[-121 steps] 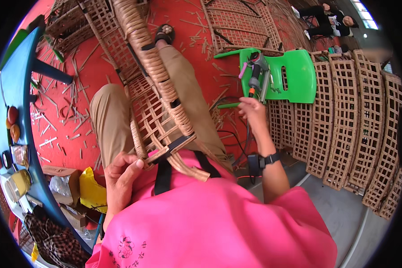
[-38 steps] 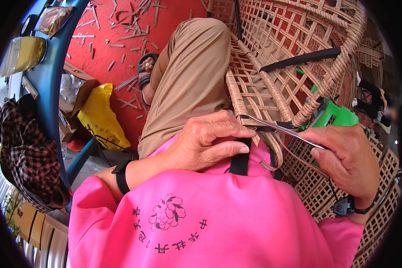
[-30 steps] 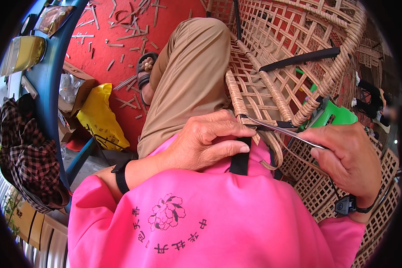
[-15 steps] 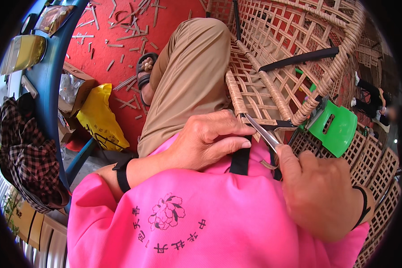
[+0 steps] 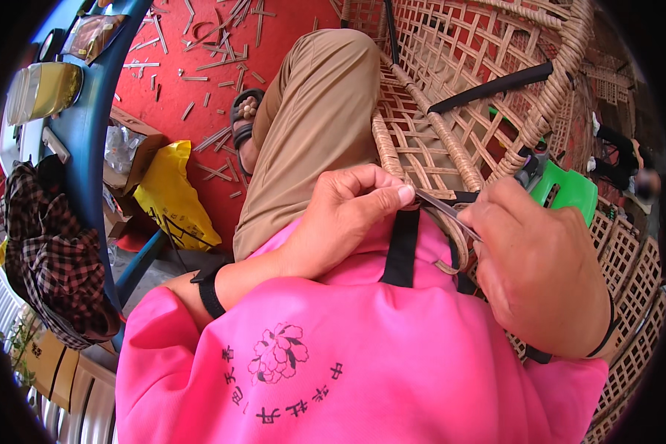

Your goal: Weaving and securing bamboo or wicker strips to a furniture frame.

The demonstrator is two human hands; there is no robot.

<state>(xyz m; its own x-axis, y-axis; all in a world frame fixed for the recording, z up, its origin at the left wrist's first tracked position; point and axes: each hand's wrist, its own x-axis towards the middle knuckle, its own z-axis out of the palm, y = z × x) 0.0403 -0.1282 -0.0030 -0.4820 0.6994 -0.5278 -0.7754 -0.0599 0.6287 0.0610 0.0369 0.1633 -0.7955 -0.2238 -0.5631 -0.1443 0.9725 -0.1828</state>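
A woven rattan chair frame [image 5: 429,164] rests against my lap, its open lattice crossed by black bands. My left hand [image 5: 351,207] is closed at the near corner of the frame, thumb and forefinger pinched together. What lies between those fingertips is too small to make out. In my right hand [image 5: 533,255] is a slim, flat metal tool [image 5: 442,206], its far end reaching the left fingertips. A tan rattan strip [image 5: 459,244] curls down beneath the tool. Below the left hand, a black strap [image 5: 402,248] hangs over my pink apron [image 5: 296,311].
Left is a blue table [image 5: 89,177] with a container of yellowish liquid [image 5: 48,92] and a checked cloth [image 5: 52,244]. Beside it are a yellow bag [image 5: 172,196] and an open carton [image 5: 133,155]. Strip scraps litter the red floor [image 5: 192,133]. A green plastic seat [image 5: 577,194] stands right.
My right hand has moved up and right, with the metal tool now lying flatter. My left hand has risen slightly, its fingertips closing at the frame's corner.
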